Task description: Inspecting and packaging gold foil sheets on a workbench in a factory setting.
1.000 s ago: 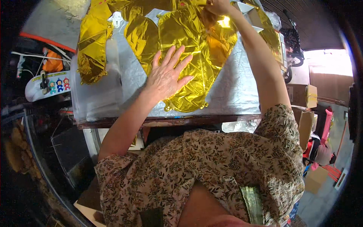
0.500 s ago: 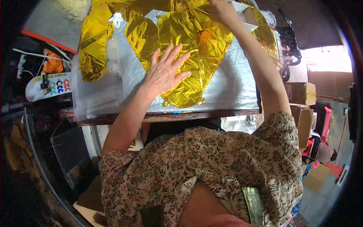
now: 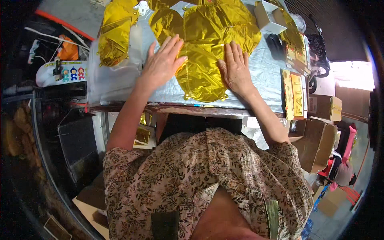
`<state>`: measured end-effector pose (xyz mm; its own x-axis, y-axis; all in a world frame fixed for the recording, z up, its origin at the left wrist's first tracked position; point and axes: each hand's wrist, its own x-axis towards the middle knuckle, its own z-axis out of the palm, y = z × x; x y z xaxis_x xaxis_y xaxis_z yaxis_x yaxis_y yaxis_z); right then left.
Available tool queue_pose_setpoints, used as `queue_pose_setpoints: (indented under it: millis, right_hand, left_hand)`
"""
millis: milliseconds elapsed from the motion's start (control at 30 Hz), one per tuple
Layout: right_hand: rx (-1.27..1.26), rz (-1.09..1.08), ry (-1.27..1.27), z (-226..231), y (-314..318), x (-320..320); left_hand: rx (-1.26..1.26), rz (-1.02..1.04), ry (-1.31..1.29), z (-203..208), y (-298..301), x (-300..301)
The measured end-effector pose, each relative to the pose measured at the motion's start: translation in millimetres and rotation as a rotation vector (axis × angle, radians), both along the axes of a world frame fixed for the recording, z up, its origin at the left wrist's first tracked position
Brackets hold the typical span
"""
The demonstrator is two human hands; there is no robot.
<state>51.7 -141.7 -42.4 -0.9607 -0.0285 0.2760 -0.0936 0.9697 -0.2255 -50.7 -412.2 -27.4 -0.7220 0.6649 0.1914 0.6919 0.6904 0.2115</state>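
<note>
A shiny gold foil balloon [image 3: 204,52] lies flat and creased on the table, its rounded, tabbed end toward me. My left hand [image 3: 162,66] rests with fingers spread along its left edge, partly on the foil and partly on the cover. My right hand [image 3: 237,70] lies flat at its right edge, fingers stretched out over the foil. Neither hand grips anything. Another flat gold foil piece [image 3: 114,40] lies further left. The balloon's far part runs out of the top of the view.
A silvery cover [image 3: 260,80] spreads over the table [image 3: 160,109]. At the right stand a white open box [image 3: 272,20], a dark object [image 3: 275,45] and yellow printed packages [image 3: 294,94]. A small white item [image 3: 142,7] lies far left. Cardboard boxes [image 3: 318,140] stand on the right.
My right hand has come down from the far right onto the balloon's near right edge. My left hand has shifted to the balloon's left edge. The whole view has moved slightly.
</note>
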Motion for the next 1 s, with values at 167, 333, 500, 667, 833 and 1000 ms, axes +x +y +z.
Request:
queue_pose_setpoints:
  millis: [167,333,500,667,833,1000]
  right_hand:
    - [0.021,0.002,0.039,2.5,6.2,-2.1]
    - [0.100,0.145,0.030,13.5,-18.9,6.2]
    - [0.076,0.113,0.005,4.2,-37.1,11.6]
    - [0.146,0.044,0.024,3.5,-52.7,11.2]
    - [0.155,0.032,0.023,3.8,-53.1,10.7]
    - [0.155,0.047,0.027,3.6,-52.6,7.8]
  left_hand:
    - [-0.002,0.030,0.017,-4.2,-4.2,19.5]
    - [-0.021,0.050,0.030,-4.4,-2.1,22.5]
    - [0.027,0.038,0.069,-6.6,2.4,21.6]
    - [0.038,0.046,0.107,-11.9,2.3,21.4]
    - [0.060,0.047,0.111,-12.7,-0.2,21.6]
    - [0.072,0.041,0.130,-15.5,-0.7,19.5]
